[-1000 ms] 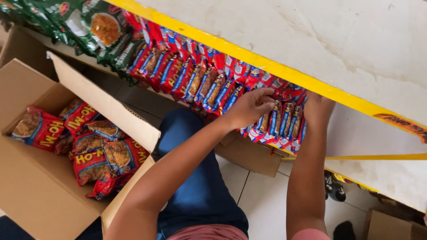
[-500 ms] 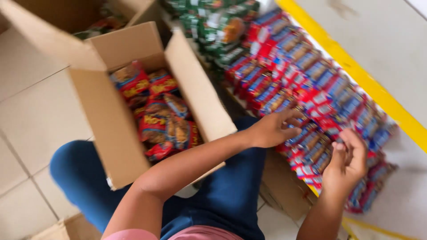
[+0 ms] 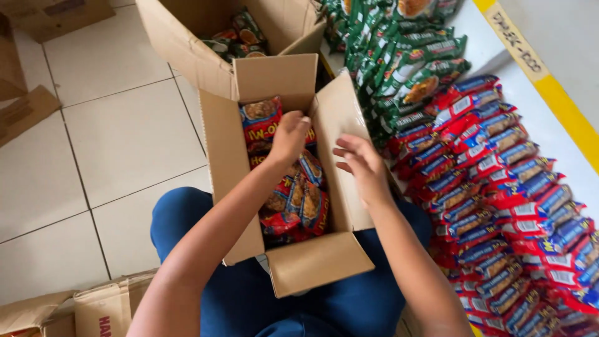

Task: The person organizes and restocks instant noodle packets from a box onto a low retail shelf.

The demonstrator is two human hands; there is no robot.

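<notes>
While packed with red and orange snack packets (image 3: pixel 293 200), stands open on blue-trousered knees: brown cardboard box (image 3: pixel 274 181), flaps spread outward. Inside the box, near its far end, left hand (image 3: pixel 288 136), fingers curled down onto the top packets, touching them; whether gripping one, cannot tell. Over the box's right flap, right hand (image 3: pixel 360 167), fingers spread wide, palm turned toward the box, holding nothing. Right of the box, rows of red-and-blue packets (image 3: pixel 505 206) on a white shelf (image 3: pixel 561 150); beyond the box, green packets (image 3: pixel 405 56) and a second open carton (image 3: pixel 187 37).
</notes>
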